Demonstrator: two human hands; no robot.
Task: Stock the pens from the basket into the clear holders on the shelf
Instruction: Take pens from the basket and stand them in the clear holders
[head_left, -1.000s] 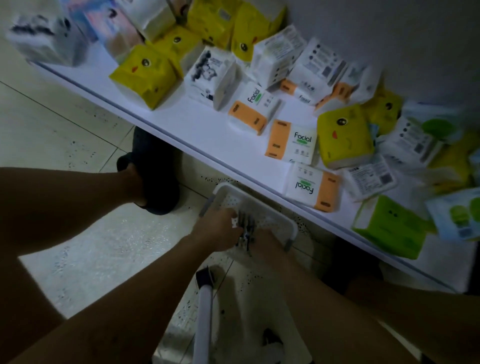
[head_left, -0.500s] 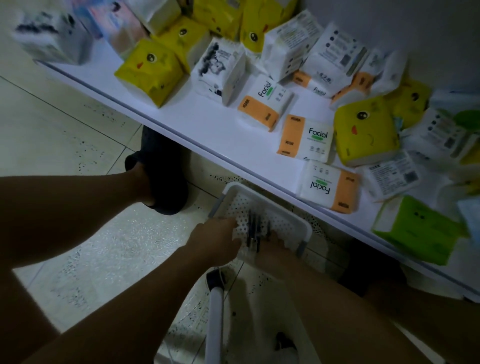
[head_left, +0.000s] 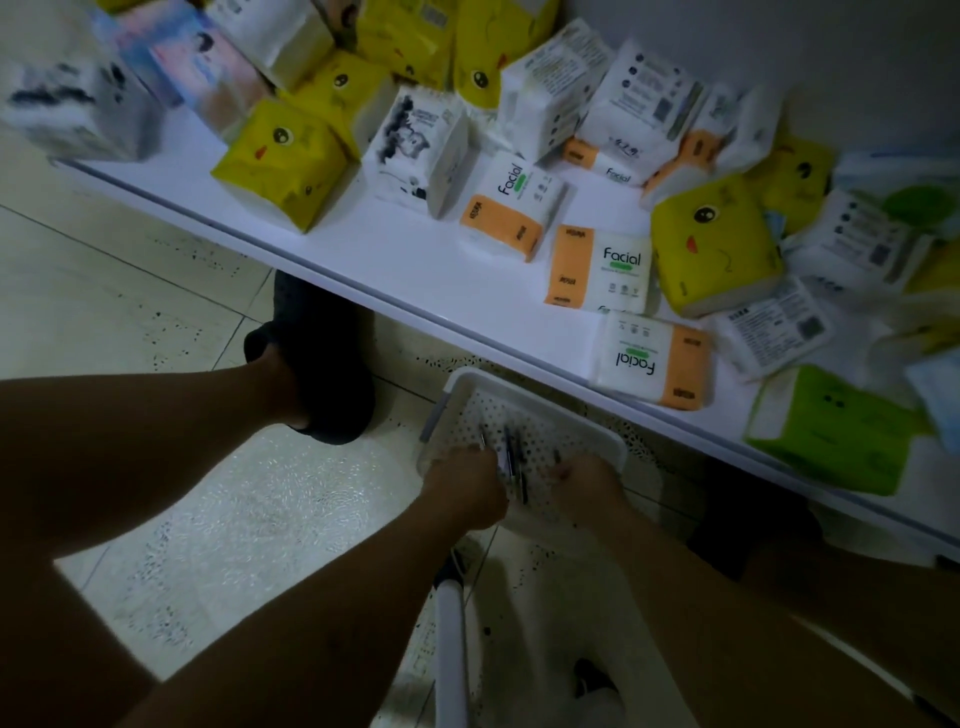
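Left hand (head_left: 462, 486), right hand (head_left: 584, 480) among basket (head_left: 550, 415) pens (head_left: 511, 457) — grips unclear — under "Facial" packs (head_left: 602, 270).

A few dark pens (head_left: 511, 457) lie side by side in the white perforated basket (head_left: 563, 428).

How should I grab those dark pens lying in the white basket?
Pinch the dark pens around the middle of their barrels, coming straight down from above. They lie flat on the bottom of the white basket, and its raised walls would probably block a sideways reach.
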